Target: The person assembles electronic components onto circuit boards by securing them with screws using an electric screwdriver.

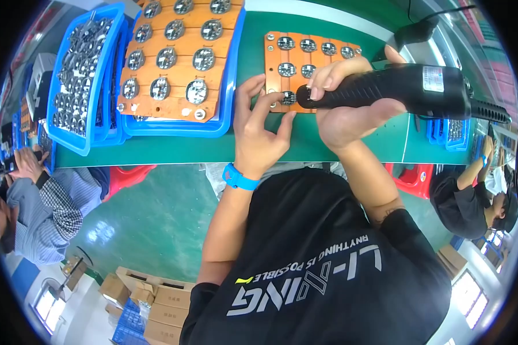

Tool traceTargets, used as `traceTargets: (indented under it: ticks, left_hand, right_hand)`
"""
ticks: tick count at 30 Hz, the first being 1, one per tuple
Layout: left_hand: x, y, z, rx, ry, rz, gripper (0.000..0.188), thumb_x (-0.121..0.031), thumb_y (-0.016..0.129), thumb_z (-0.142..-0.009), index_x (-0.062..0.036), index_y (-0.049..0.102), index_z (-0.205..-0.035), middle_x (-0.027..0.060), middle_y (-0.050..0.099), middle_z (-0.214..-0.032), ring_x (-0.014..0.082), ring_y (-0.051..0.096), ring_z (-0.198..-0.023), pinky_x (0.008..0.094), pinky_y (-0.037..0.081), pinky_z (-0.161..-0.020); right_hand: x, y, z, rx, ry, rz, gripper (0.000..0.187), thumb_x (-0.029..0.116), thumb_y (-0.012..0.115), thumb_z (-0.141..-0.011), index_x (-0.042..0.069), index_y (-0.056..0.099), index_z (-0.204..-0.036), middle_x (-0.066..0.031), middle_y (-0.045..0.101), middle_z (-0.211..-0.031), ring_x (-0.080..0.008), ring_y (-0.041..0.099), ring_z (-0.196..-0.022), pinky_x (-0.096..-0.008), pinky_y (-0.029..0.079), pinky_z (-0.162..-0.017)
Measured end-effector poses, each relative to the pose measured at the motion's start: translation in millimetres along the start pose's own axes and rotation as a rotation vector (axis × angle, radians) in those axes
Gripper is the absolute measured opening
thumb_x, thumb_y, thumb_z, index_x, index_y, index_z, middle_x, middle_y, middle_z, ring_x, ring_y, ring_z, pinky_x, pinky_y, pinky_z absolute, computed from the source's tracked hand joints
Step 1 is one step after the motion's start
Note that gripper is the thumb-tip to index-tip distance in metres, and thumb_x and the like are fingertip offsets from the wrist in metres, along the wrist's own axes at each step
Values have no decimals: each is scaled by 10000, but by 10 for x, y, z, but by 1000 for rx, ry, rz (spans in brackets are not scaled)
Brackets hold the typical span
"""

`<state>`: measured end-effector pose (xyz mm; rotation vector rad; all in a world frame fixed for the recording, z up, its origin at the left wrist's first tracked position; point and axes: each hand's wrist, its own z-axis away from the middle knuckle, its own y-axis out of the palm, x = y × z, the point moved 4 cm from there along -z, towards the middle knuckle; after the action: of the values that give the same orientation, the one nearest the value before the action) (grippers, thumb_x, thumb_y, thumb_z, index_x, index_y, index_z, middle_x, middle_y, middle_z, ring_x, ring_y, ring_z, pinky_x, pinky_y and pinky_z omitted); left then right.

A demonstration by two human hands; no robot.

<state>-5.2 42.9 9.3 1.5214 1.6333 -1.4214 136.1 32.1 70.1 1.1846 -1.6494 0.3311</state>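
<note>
My right hand (351, 95) is wrapped around a black electric screwdriver (385, 89) with a ribbed grip. Its front end points at an orange fixture plate (276, 56) on the bench; the bit is hidden. Round metallic parts sit in rows on this plate. At the plate's near left corner is my left hand (256, 123), wearing a blue wristband (240, 178). Its fingers are spread, with index finger and thumb on either side of a round part (288, 98). The index fingertip appears to touch that part; the thumb rests by the plate's near edge.
A larger-looking orange plate (149, 75) with similar round parts lies over a blue bin (172, 127). Left of it, another blue bin (82, 129) holds many small metallic parts. Small blue bins (457, 144) stand at the right. Other people work at both sides.
</note>
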Motion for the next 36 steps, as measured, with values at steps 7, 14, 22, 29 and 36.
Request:
traceTargets:
  ticks: [7,14,22,29,36]
  left_hand:
    - [25,7,23,-7,3,14,365,9,843,-676,-17,709,-1014,174,553,-1308,335,620,-1156,420,528,-955]
    - [50,15,11,-10,16,23,383,24,831,-661,-19,705,-1020,177,556,-1302,344,616,-1154,428,529,-951]
    - [10,5,-11,29,22,27,342,43,775,-695,14,682,-1022,228,529,-1306,407,577,-1188,457,522,-974]
    - [-78,46,-37,33,5,-14,496,56,765,-684,11,585,-1144,266,473,-1342,440,506,-1254,477,463,-1022]
    - [-426,185,-318,118,74,-136,994,-6,876,-596,26,355,-1441,256,376,-1466,464,395,-1370,527,346,-1162]
  right_hand:
    - [-86,42,8,39,26,61,880,827,387,-888,123,267,-1402,-94,510,-675,-195,503,-471,-343,480,-492]
    - [-90,77,22,75,61,51,897,842,438,-857,133,265,-1379,-94,507,-671,-202,496,-469,-344,478,-490]
    - [-136,149,23,216,53,17,833,704,588,-899,60,274,-1325,-112,558,-697,-202,539,-511,-332,486,-505]
    - [-174,162,28,281,-13,-61,722,498,630,-978,-10,310,-1379,-102,588,-738,-130,549,-546,-249,465,-510]
    - [52,-138,-170,91,-37,-90,857,643,506,-981,-4,236,-1474,-94,586,-709,-135,544,-526,-267,481,-514]
